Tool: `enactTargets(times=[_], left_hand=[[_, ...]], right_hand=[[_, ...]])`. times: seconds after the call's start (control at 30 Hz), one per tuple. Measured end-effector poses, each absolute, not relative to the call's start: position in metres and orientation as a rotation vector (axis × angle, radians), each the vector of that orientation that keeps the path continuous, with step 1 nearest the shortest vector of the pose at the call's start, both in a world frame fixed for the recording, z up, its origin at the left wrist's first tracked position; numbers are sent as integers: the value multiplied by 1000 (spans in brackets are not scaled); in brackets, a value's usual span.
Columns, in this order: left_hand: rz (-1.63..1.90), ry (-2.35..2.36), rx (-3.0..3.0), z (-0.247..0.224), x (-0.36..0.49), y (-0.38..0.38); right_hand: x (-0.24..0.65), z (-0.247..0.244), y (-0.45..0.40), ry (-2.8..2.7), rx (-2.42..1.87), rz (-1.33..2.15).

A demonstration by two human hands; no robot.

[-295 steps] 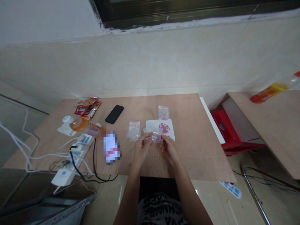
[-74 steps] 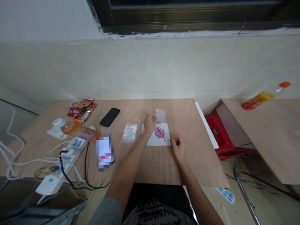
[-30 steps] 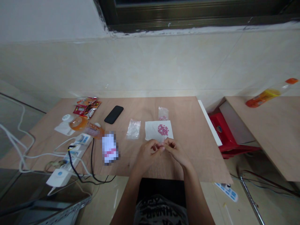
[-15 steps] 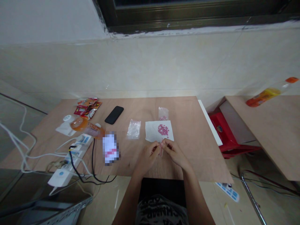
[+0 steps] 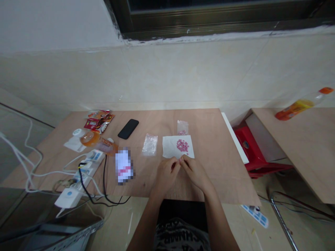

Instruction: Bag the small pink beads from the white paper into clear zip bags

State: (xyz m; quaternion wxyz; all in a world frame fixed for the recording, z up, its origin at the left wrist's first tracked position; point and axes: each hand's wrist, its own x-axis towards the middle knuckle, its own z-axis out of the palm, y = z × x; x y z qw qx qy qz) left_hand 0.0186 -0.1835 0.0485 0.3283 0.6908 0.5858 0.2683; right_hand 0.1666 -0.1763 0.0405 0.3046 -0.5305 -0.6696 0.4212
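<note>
My left hand [image 5: 167, 172] and my right hand [image 5: 195, 170] meet fingertip to fingertip at the near edge of a white sheet of paper [image 5: 169, 146]. Both are closed in a pinch; whatever is between the fingers is too small or hidden to make out. Just beyond them, a heap of small pink beads [image 5: 182, 145] lies on the paper. Behind the sheet is a small clear bag [image 5: 182, 126] with some pink pieces in its lower part. Another clear plastic bag [image 5: 150, 144] lies flat to the left of the paper.
On the wooden table [image 5: 209, 139] to the left are a black phone [image 5: 128, 129], red snack packets [image 5: 98, 121], an orange drink bottle [image 5: 98, 142], a blurred-out item [image 5: 124, 166] and a power strip [image 5: 78, 184] with cables. A second table [image 5: 300, 146] with a bottle [image 5: 298, 108] stands right, beside a red stool [image 5: 251, 150].
A thin pinkish strand that showed below my fingertips no longer does. My left fingers are curled in more, and both hands stay at the paper's near edge.
</note>
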Motion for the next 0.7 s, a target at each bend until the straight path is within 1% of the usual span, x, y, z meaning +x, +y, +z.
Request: enactTargets(times=[0.3,0.53,0.7], left_hand=[[623,1649,1985,46,27,-184],[609,1629,1992,43,33,-184],[670,1790,1903,45,21,-173]], right_hand=[[165,38,-177,-1895,-1563,970],[174,39,-175,-1870,-1505,1043],[171,43,-180,-1817,-1420,1125]])
